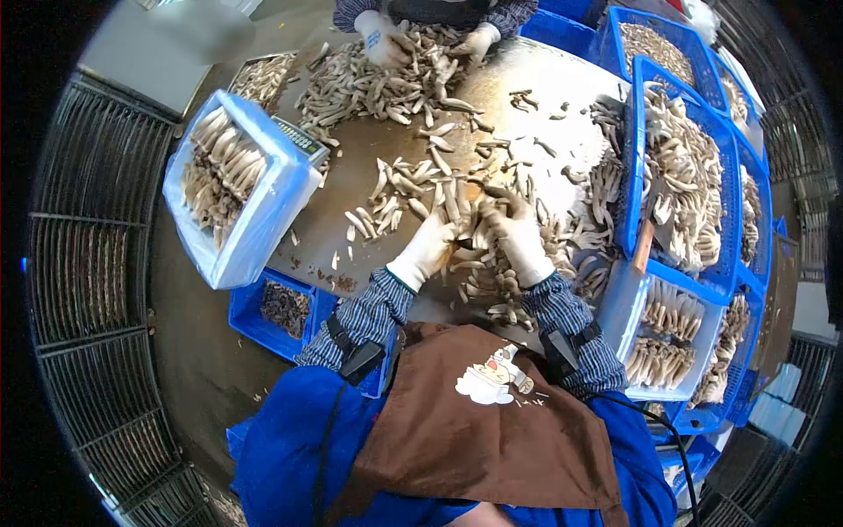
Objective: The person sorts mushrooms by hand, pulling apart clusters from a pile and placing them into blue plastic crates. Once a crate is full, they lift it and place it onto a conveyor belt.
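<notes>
The mushrooms (453, 200) are slender, pale-stemmed and darker-capped.

So the left side is pretty much all tall dark racks (97, 272), stacked in tiers with loads of thin slats, and the fisheye bends them like crazy. Floor (198, 351) is a dull grey-brown with a few little scraps on it. Up top left there's a smooth pale grey panel (132, 48), can't tell if it's wall or tabletop. The big surface (360, 139) in the middle looks brown and stained, with bright white glare across its far right part. More slatted racks (786, 105) curve along the right edge
</notes>
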### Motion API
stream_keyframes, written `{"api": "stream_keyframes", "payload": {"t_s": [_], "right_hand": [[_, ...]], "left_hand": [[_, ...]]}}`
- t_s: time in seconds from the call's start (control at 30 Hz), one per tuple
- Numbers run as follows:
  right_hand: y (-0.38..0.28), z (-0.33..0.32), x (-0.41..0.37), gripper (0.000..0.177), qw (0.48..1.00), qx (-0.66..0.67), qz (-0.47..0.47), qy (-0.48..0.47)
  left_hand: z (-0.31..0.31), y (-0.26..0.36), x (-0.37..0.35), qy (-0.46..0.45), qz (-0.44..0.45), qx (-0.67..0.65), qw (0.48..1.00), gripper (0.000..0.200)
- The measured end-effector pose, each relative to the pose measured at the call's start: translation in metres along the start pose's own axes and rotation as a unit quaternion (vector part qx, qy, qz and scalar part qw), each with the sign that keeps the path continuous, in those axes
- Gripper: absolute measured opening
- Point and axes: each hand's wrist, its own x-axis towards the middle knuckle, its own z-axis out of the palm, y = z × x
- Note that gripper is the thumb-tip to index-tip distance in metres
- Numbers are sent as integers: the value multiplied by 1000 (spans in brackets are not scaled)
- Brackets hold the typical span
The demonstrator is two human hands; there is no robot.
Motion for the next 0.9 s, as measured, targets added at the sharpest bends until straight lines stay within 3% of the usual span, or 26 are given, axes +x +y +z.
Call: {"api": "stream_keyframes", "payload": {"t_s": [0.03,0.07,0.1,0.17,0.2,0.23,0.3,0.37,0.4,0.47,0.57,0.6,0.7,0.77,0.8,0.83,0.87,0.9], "right_hand": [[2,-2,2,42,998,-48,-13,-27],[5,-2,-3,45,987,-125,-92,34],[8,-7,1,45,988,-123,-91,36],[14,-19,13,43,994,-108,16,-7],[-5,-23,6,39,996,-48,72,-30],[-2,-24,5,39,996,-46,71,-27],[7,-27,7,34,995,39,-2,93],[6,-32,11,34,995,15,34,92],[2,-27,12,35,995,14,-5,99],[9,-27,19,41,992,27,-54,106],[-3,-31,5,45,993,87,-46,65],[10,-37,10,35,997,11,-64,44],[-6,-36,5,39,998,26,-35,52],[5,-45,14,40,997,-5,-20,72],[9,-48,17,50,965,-193,-91,154],[18,-51,20,61,886,-372,-156,229],[44,-62,26,66,906,-350,-178,160],[-2,-39,5,69,983,-102,-68,140]], "left_hand": [[2,0,2,-20,8,61,998,42],[4,-3,6,-23,5,113,993,47],[8,-3,6,-24,3,115,993,47],[15,0,8,20,29,57,998,47],[11,1,15,62,-6,-1,998,48],[6,2,19,53,3,-21,998,47],[7,-3,24,55,14,30,998,55],[42,4,16,16,30,155,987,66],[47,-2,23,-9,23,169,985,74],[49,-8,29,26,44,135,989,65],[51,-10,36,78,80,83,990,59],[53,-10,37,117,88,64,987,56],[31,-5,50,170,41,173,969,51],[37,2,47,186,44,173,966,45],[18,-4,55,165,60,257,950,45],[2,-11,61,141,75,339,927,44],[-6,-16,65,155,91,391,903,44],[-2,-17,63,150,91,392,903,44]]}}
